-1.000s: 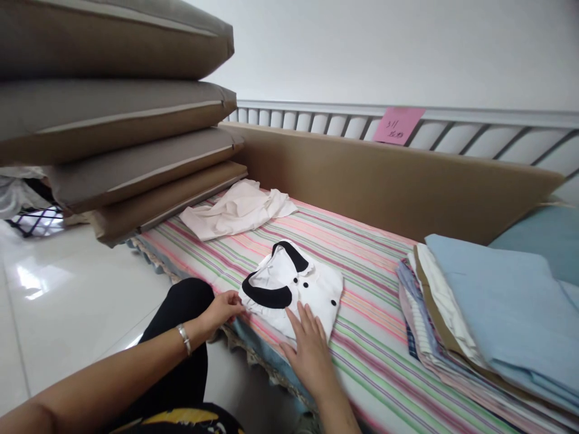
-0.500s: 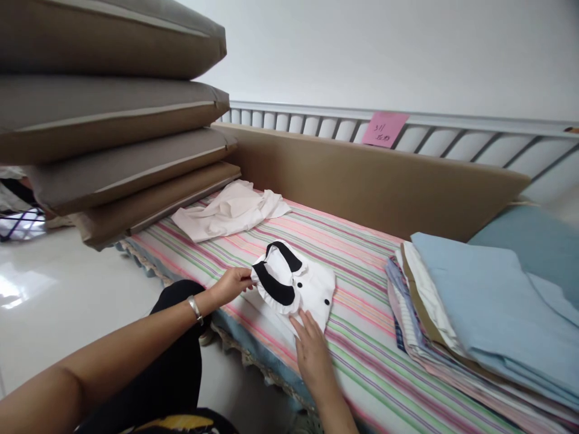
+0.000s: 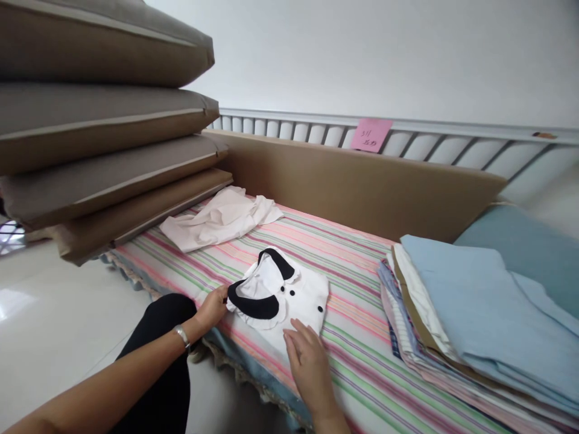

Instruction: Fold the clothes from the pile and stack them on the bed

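A folded white shirt (image 3: 305, 292) lies on the striped bed cover. It has a black collar edged with white ruffle and several black buttons down the front. My left hand (image 3: 213, 307) pinches the collar's outer edge at the left, a silver bracelet on that wrist. Over the shirt's near edge, my right hand (image 3: 307, 355) hovers or rests lightly with its fingers stretched out; whether it touches the cloth I cannot tell.
A crumpled pale cloth (image 3: 221, 220) lies farther back on the striped bed cover (image 3: 362, 274). Thick brown cushions (image 3: 104, 114) are piled at the left. Folded clothes (image 3: 470, 295) form a stack at the right. A brown board (image 3: 362, 187) and a pink note (image 3: 371, 134) stand along the railing.
The collar has been spread wider and drawn a little toward the left with my left hand. My right hand has shifted slightly down off the collar's ruffle. The view has turned slightly.
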A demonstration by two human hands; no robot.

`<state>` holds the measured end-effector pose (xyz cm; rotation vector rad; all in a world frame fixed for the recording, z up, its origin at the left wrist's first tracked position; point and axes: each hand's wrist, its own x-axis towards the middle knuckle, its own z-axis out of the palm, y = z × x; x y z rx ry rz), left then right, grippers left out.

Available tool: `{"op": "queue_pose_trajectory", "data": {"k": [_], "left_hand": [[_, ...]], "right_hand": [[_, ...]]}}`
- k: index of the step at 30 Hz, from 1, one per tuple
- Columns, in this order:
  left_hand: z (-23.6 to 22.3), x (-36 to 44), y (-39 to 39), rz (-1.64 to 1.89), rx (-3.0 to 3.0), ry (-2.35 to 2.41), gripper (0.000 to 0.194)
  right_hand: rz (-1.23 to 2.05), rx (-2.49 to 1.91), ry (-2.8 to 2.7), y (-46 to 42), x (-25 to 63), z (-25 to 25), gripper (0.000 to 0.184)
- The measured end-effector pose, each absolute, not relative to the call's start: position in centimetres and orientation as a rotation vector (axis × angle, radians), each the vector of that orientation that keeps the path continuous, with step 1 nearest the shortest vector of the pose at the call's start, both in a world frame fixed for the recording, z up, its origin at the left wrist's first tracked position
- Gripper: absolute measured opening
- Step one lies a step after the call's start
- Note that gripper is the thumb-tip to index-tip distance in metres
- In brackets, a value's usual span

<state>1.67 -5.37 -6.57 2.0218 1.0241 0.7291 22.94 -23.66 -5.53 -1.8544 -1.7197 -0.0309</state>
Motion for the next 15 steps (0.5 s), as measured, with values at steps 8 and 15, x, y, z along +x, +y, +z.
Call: {"op": "queue_pose_trajectory", "data": {"k": [8, 15], "left_hand": [[-7.0, 0.6, -4.3, 0.622, 1.948, 1.065, 0.017], [-3.6, 0.7, -5.6, 1.092, 2.477, 1.022, 0.029]], "right_hand": [[0.08, -1.822, -1.843, -19.2, 19.4, -5.5, 0.05], [0.239, -1.825, -1.836, -18.5, 19.5, -7.6, 0.052]]}}
